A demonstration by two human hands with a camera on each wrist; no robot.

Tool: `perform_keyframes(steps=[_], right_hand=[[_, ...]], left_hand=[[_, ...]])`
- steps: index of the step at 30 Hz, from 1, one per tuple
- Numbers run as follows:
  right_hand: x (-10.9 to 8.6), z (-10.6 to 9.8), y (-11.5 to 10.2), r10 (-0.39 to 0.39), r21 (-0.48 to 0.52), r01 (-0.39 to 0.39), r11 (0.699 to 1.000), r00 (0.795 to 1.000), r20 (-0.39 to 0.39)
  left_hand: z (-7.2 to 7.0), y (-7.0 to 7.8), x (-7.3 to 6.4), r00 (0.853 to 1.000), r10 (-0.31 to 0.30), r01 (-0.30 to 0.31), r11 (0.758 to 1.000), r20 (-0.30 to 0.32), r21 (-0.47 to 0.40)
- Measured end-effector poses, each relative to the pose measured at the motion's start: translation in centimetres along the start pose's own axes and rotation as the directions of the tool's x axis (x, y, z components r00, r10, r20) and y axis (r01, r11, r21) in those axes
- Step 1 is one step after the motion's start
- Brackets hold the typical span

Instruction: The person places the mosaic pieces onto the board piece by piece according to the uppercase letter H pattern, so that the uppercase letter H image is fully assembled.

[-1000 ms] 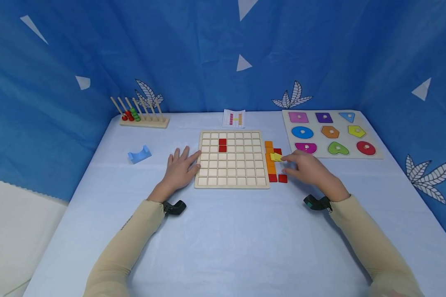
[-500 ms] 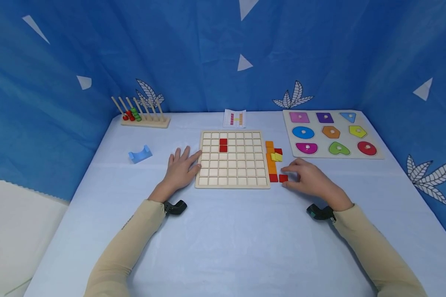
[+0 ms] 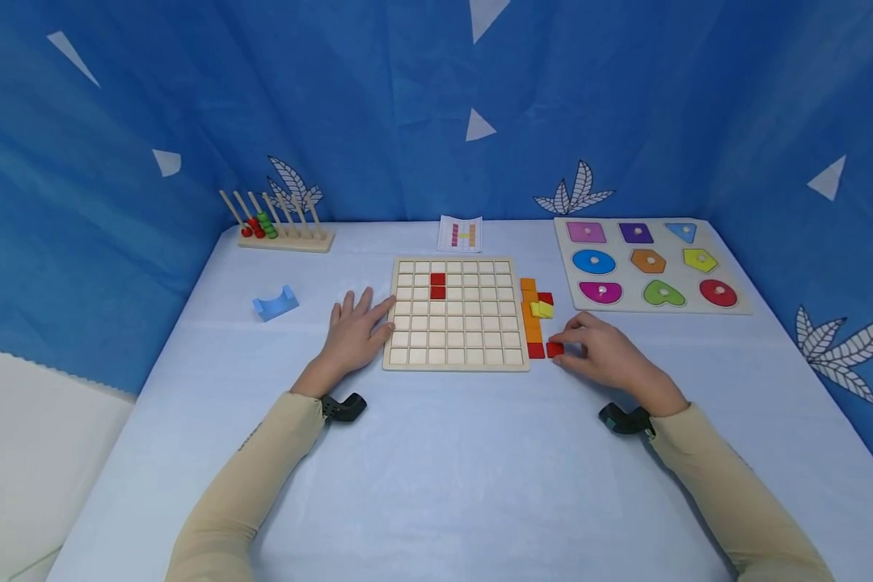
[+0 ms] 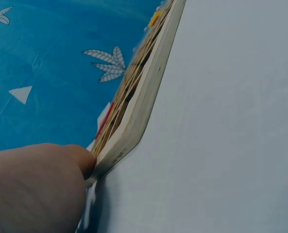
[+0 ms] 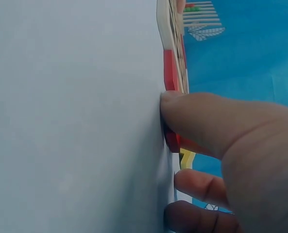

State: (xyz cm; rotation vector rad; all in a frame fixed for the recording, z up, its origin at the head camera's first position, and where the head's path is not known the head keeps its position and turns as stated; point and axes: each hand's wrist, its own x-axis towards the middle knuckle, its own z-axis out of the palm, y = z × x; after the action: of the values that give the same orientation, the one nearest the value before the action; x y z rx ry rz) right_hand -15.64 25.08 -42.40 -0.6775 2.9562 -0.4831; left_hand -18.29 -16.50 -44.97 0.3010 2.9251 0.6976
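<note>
A wooden grid board lies on the white table, two red tiles set one above the other in its cells. My left hand rests flat at the board's left side, fingers spread, thumb and index finger at the edge. In the left wrist view, a digit touches the board's corner. Right of the board, my right hand pinches a loose red square tile between thumb and fingers. The right wrist view shows the thumb across that tile, covering part of it.
Orange tiles line the board's right side, with yellow tiles and other red tiles beside them. A pattern card lies behind. Around stand a bead rack, a blue curved block and a shape puzzle.
My right hand has left the yellow tiles, come toward the front and closed its fingers on the loose red tile. The left hand stays at the board.
</note>
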Motion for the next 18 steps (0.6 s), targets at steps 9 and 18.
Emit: perform_keyframes(steps=[9,18], right_hand=[[-0.06,-0.04,-0.09,-0.011,0.001,0.011,1.000,1.000,-0.013],[-0.02,0.00,-0.19,-0.014,0.015,0.014,1.000,1.000,-0.018]], left_hand=[[0.10,-0.04,0.09,1.000,0.002,-0.002,1.000,-0.001,0.007],[-0.01,0.02,0.02,1.000,0.001,-0.001,1.000,0.001,0.004]])
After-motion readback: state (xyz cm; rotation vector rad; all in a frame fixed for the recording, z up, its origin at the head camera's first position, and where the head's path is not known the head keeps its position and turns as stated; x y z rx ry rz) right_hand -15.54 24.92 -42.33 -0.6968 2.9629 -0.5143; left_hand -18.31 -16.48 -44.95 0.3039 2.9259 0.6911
